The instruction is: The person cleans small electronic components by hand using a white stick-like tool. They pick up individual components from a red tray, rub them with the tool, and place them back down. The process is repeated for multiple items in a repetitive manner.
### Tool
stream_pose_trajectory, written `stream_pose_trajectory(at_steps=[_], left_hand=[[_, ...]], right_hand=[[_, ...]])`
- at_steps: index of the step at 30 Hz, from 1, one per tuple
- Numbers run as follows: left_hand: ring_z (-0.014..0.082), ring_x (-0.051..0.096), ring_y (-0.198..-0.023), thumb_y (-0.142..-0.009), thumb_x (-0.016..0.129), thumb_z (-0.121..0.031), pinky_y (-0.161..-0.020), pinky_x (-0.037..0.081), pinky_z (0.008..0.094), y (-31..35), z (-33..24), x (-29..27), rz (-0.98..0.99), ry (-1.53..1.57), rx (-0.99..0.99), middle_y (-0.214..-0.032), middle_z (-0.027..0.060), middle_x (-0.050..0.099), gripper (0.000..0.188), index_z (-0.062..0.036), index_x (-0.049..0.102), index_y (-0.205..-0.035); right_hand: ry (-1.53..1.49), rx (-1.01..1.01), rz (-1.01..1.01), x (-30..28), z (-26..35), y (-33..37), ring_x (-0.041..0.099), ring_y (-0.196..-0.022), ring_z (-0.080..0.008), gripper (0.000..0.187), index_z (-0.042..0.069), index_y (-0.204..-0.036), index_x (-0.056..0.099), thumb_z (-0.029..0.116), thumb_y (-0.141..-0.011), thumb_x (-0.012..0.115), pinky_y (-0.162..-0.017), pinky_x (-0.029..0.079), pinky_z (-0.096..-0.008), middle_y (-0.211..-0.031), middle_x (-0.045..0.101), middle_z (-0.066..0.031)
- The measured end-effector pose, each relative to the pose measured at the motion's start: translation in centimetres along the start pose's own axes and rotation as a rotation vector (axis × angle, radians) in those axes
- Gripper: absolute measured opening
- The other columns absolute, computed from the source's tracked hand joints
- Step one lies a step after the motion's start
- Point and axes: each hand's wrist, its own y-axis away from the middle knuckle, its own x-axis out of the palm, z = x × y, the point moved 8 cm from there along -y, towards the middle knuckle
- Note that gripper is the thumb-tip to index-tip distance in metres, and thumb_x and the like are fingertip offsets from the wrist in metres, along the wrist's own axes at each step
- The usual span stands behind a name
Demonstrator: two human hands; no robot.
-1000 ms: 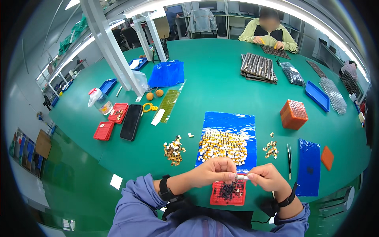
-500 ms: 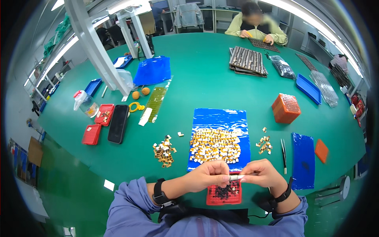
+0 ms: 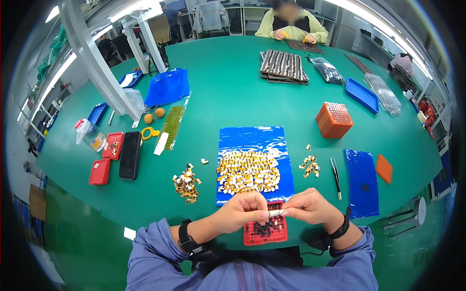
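Observation:
My left hand (image 3: 246,211) and my right hand (image 3: 310,207) meet in front of my body, above a red tray (image 3: 250,240). Both are closed in a pinch on a small whitish, roughly cylindrical piece (image 3: 276,213), one hand at each end. What exactly it is cannot be made out. Small black parts (image 3: 261,231) and a few pale bits lie in the tray. Just beyond my hands a blue sheet (image 3: 250,137) carries a dense patch of small white-and-amber pieces (image 3: 248,170).
Loose small pieces form a pile (image 3: 186,184) on the left and another (image 3: 309,166) on the right. Tweezers (image 3: 336,178), a blue pad (image 3: 361,182) and an orange block (image 3: 335,120) lie rightward. A phone (image 3: 129,155) lies left. Across the table a person (image 3: 291,24) handles a dark tray.
The whole view has shifted, so the table's things appear further left and slightly higher. Both hands keep their pinch on the whitish piece above the red tray.

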Motion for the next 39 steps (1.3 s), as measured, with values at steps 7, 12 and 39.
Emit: stream_pose_trajectory(at_steps=[7, 12, 39], left_hand=[[0.0125, 0.061, -0.072, -0.088, 0.061, -0.003, -0.066, 0.05, 0.0253, 0.2, -0.4, 0.4, 0.014, -0.024, 0.038, -0.08, 0.007, 0.062, 0.008, -0.0009, 0.054, -0.089], [0.0124, 0.061, -0.072, -0.089, 0.059, -0.004, -0.066, 0.05, 0.0256, 0.3, -0.2, 0.3, -0.027, -0.026, 0.045, -0.079, 0.0067, 0.06, 0.007, -0.0014, 0.052, -0.089], [0.0126, 0.063, -0.072, -0.088, 0.061, -0.004, -0.064, 0.052, 0.0242, -0.5, 0.9, -1.3, -0.054, 0.158, -0.062, -0.079, 0.0075, 0.063, 0.008, -0.0028, 0.053, -0.091]], right_hand=[[0.13, -0.169, -0.055, -0.1, 1.4, 0.1, 0.059, -0.053, -0.0191, 0.008, 0.005, -0.082, 0.07, 0.012, -0.079, 0.071, -0.048, 0.044, -0.0285, -0.064, 0.063, -0.0075], [0.231, -0.273, -0.098, -0.3, 1.9, 0.0, 0.057, -0.049, -0.0197, 0.006, 0.005, -0.079, 0.068, 0.011, -0.079, 0.071, -0.045, 0.043, -0.0297, -0.059, 0.059, -0.0065], [-0.128, 0.072, -0.024, -0.1, -1.6, -0.3, 0.048, -0.05, -0.0101, 0.014, 0.002, -0.083, 0.067, 0.016, -0.086, 0.065, -0.047, 0.036, -0.0265, -0.058, 0.056, -0.0051]])
